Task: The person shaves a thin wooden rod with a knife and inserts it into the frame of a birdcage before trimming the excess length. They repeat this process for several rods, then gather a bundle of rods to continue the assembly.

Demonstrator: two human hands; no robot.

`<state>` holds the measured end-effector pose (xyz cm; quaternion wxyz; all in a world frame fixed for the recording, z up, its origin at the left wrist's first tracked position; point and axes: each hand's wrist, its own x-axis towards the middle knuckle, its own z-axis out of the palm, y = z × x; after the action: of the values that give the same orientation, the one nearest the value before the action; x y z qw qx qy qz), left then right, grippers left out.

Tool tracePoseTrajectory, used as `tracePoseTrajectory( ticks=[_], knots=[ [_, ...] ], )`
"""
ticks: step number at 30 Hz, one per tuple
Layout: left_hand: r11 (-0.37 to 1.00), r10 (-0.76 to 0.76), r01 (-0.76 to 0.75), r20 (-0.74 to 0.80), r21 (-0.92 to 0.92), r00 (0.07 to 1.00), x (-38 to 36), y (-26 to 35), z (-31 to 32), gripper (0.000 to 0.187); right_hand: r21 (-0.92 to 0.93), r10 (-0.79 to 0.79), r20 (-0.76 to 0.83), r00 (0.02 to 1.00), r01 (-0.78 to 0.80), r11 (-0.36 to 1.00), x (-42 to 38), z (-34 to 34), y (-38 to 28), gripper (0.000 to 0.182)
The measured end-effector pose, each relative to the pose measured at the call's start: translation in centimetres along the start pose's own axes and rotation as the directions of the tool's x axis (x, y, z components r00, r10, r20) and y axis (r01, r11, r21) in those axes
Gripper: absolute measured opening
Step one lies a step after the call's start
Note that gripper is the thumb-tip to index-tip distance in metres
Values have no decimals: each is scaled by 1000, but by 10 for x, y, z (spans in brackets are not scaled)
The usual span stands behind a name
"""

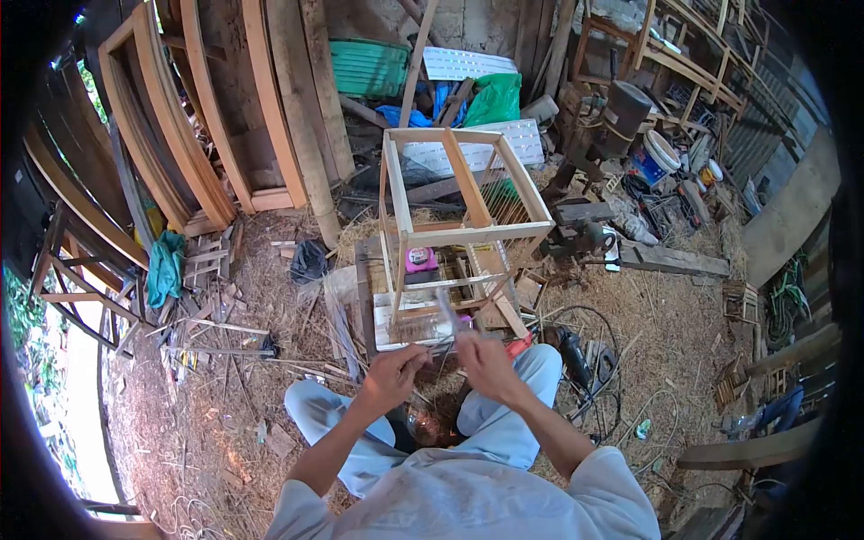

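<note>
My right hand (489,367) is closed around what looks like a knife (447,310), its pale blade blurred and pointing up and forward. My left hand (393,376) is pinched on a thin strip (438,346) that reaches across toward the right hand; the fingers hide part of it. Just beyond both hands stands a wooden frame (405,238) shaped like a small cage, with thin bars along its right side. Inside its outline, a pink tape measure (420,259) lies on the work surface. A red-handled tool (518,346) lies beside my right knee.
A black power tool (576,355) with a cord lies right of my leg. Wood shavings and offcuts cover the ground. Large wooden frames (265,108) lean at the back left. A white bucket (660,153) and a heavy timber (675,260) are on the right.
</note>
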<state>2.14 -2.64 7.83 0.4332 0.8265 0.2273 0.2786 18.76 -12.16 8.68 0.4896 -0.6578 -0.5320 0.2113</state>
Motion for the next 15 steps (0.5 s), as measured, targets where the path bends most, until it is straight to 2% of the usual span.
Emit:
tracePoseTrajectory(
  ticks=[2, 4, 5, 6, 7, 8, 9, 10, 12, 13, 14, 15],
  knots=[
    [999, 16, -14, -32, 52, 999, -5, 3, -1, 8, 47, -44, 0, 999, 44, 998, 7, -19, 3, 24],
    [994, 39, -33, -63, 102, 997, -6, 14, -4, 8, 51, 94, -138, 986, -88, 995, 14, -38, -11, 30],
    [966, 106, -80, -95, 244, 990, -6, 21, -6, 12, 59, 186, -196, 963, -177, 982, 18, -42, -16, 34],
    [916, 178, -120, -120, 382, 977, -5, 25, -5, 17, 56, 186, -196, 963, -178, 982, 13, -34, -6, 34],
    [917, 180, -121, -123, 380, 976, -4, 26, -4, 17, -193, -8, -175, 985, -26, 981, 5, -16, 13, 29],
    [910, 164, -99, -129, 403, 978, -2, 27, -3, 21, -422, -195, -105, 975, 133, 897, 0, 0, 21, 25],
    [901, 146, -76, -134, 427, 980, -1, 28, -2, 24, -253, -81, -175, 981, 35, 967, -4, 9, 0, 25],
    [899, 149, -79, -133, 431, 980, -1, 28, -2, 24, -250, -84, -177, 981, 37, 967, -5, 1, -5, 25],
    [871, 216, -137, -118, 472, 969, -3, 26, -3, 26, -59, 73, -113, 991, -80, 995, 0, -18, -8, 24],
    [869, 212, -134, -116, 476, 970, -2, 26, -4, 26, 321, 338, -181, 924, -269, 908, 7, -21, -18, 25],
    [852, 264, -172, -123, 494, 957, 1, 27, -3, 26, 321, 338, -181, 924, -270, 908, 4, -12, -16, 25],
    [836, 314, -207, -133, 509, 940, 3, 28, -1, 26, 121, 188, -158, 969, -170, 978, -2, 2, -13, 26]
  ],
)
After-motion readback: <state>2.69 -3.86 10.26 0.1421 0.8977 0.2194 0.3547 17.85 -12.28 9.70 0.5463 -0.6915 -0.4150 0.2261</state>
